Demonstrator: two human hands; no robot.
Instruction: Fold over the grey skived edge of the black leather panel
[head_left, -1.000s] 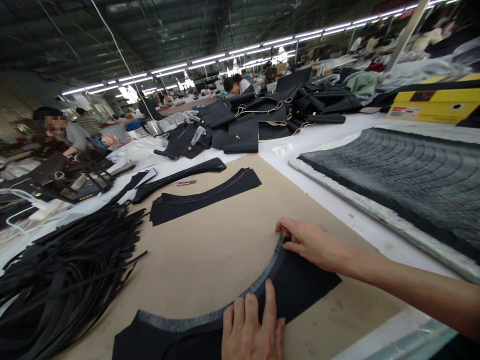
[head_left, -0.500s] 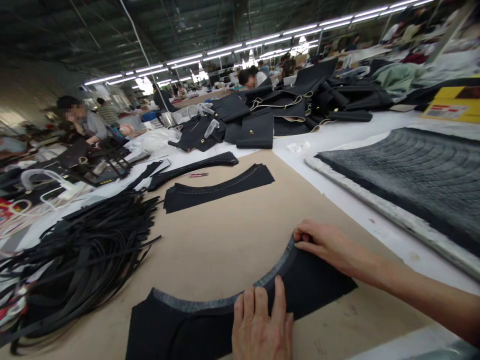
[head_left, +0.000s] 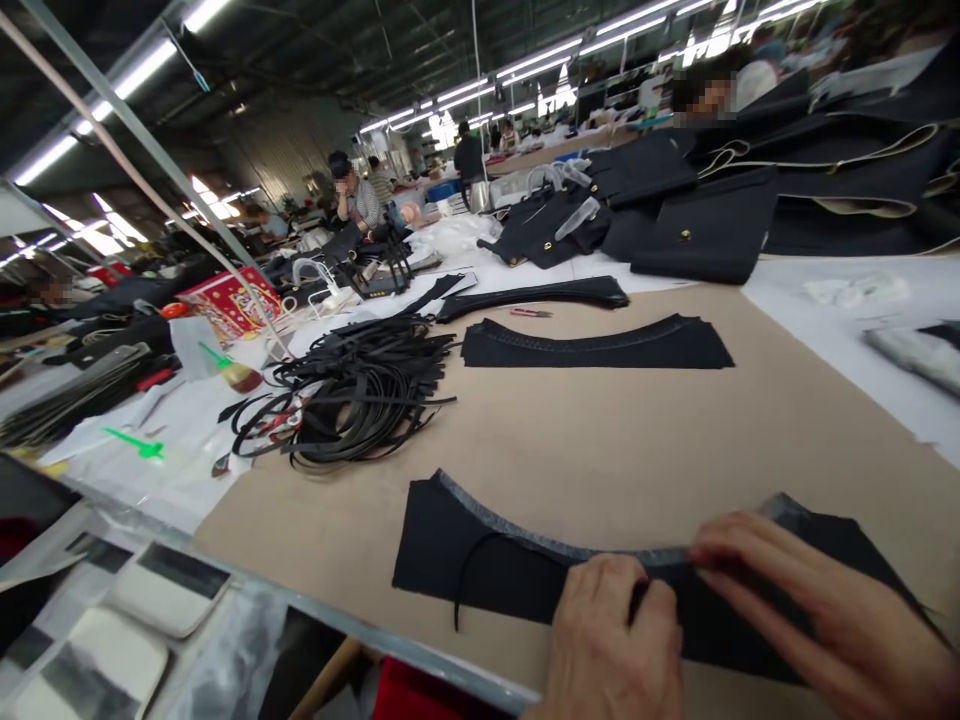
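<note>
A black curved panel (head_left: 517,590) lies on the brown board, with a grey band (head_left: 495,515) along its concave edge. From its left part a thin black strip (head_left: 465,560) curves up to that edge and runs under my left hand (head_left: 615,640). My left hand rests on the panel, fingers bent and closed over the strip. Just to the right, my right hand (head_left: 817,610) pinches at the grey edge; what its fingertips hold is hidden and slightly blurred. A dark corner (head_left: 787,510) of the panel rises behind the right hand.
Beyond lie another curved black panel (head_left: 600,345), small red-handled snips (head_left: 531,313) and a stack of black pieces (head_left: 540,295). Left is a heap of black strips (head_left: 375,390). Folded black goods (head_left: 697,220) pile at the back. A table edge (head_left: 337,620) crosses the lower left.
The view has swung left. My right hand has moved from the panel's far right corner to beside my left hand. My left fingers, stretched before, are now bent.
</note>
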